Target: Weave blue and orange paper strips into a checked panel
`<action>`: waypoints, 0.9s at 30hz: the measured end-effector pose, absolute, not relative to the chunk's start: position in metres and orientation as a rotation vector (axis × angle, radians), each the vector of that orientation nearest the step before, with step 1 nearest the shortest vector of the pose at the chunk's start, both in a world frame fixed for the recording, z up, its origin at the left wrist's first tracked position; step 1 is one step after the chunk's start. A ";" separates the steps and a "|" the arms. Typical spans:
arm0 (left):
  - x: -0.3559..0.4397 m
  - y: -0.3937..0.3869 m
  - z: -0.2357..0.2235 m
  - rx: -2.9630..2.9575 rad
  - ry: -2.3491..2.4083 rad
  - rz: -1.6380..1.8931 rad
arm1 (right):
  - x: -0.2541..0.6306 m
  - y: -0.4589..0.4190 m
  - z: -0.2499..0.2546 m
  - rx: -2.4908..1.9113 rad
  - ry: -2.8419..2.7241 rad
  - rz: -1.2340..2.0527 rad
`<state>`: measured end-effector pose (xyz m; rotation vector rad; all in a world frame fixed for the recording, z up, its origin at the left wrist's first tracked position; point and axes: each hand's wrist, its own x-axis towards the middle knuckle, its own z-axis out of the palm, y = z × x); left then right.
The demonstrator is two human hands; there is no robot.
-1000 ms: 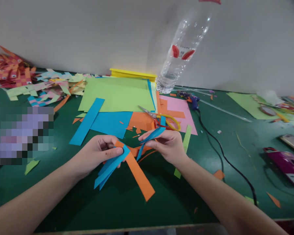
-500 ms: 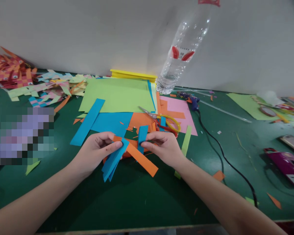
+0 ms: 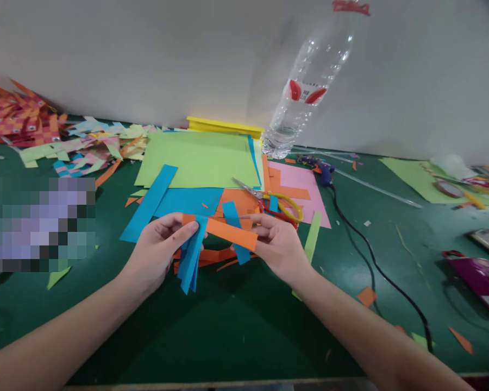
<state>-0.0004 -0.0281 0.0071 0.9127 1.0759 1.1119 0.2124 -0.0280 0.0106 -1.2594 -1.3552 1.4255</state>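
My left hand [image 3: 165, 239] pinches an orange paper strip [image 3: 233, 233] and a bundle of folded blue paper strips [image 3: 191, 260], its thumb pressed where they cross. Blue ends hang down below that hand, and the orange strip reaches across to the right. Closed fingers of my right hand [image 3: 283, 241] are at a separate blue paper strip [image 3: 230, 212], which slants behind the front orange strip. The right thumb tip is hidden behind the orange end. Beneath both hands, more orange paper [image 3: 212, 256] lies on the table.
Green sheets [image 3: 195, 157] lie ahead, with scissors [image 3: 277, 203] beside them. A tilted water bottle [image 3: 303, 92] stands against the wall. To the right are a glue gun [image 3: 324, 169] with a black cord and a purple object [image 3: 475, 277]. Woven paper pieces [image 3: 24, 119] are heaped at left.
The right hand has brought its blue strip behind the orange strip. The orange strip has swung up from slanting downward to nearly level. The left hand keeps its pinch.
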 end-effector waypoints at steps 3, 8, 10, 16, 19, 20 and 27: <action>0.003 -0.030 0.006 0.841 1.072 1.176 | 0.207 -0.033 0.014 -1.262 -1.222 1.485; 0.011 -0.035 0.005 0.757 1.101 1.211 | 0.199 -0.043 0.017 -1.193 -1.257 1.521; 0.013 -0.037 0.006 0.741 1.094 1.211 | 0.197 -0.045 0.016 -1.189 -1.255 1.533; 0.018 -0.045 0.008 0.687 1.037 1.222 | 0.194 -0.047 0.013 -1.234 -1.303 1.506; 0.018 -0.047 0.008 0.665 1.050 1.191 | 0.193 -0.051 0.013 -1.286 -1.409 1.424; 0.018 -0.047 0.008 0.657 1.051 1.181 | 0.192 -0.052 0.012 -1.279 -1.435 1.406; 0.018 -0.048 0.004 0.644 0.972 1.155 | 0.191 -0.056 0.010 -1.221 -1.597 1.384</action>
